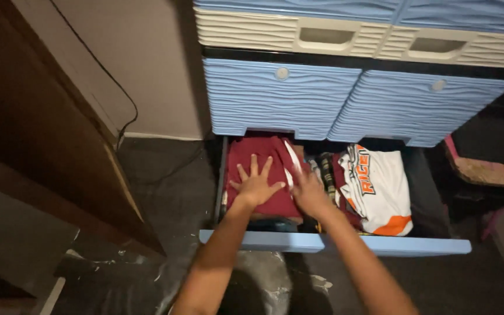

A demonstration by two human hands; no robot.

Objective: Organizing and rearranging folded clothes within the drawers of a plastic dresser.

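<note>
Where it lies at the left end of the pulled-out drawer, the folded maroon garment (263,169) runs with its long axis front to back, from the drawer's front edge toward the cabinet behind, and a thin white stripe (290,166) runs along its right side. The left hand (256,185) rests flat on the middle of it, palm down, fingers spread wide apart and gripping nothing. The right hand (309,192) sits at the garment's right edge, just beside the stripe, also pressed down with the fingers apart; whether its fingertips tuck under the fold cannot be told from this angle. Both forearms reach in from the lower edge of the view, and the left hand is the one wholly on the cloth, so the garment lies directly beneath it and just to the left of the right hand.

To the right of the maroon piece, a narrow stack of dark striped clothes (326,175) stands between it and a folded white shirt with orange trim (380,189), which fills the middle of the drawer. The far right of the drawer shows dark bottom. The blue drawer front (427,245) crosses the view near the person. Above, two closed blue wavy-fronted drawers (281,99) with round knobs sit in a cream frame (246,32). A dark carpet (170,186) lies to the left.
</note>
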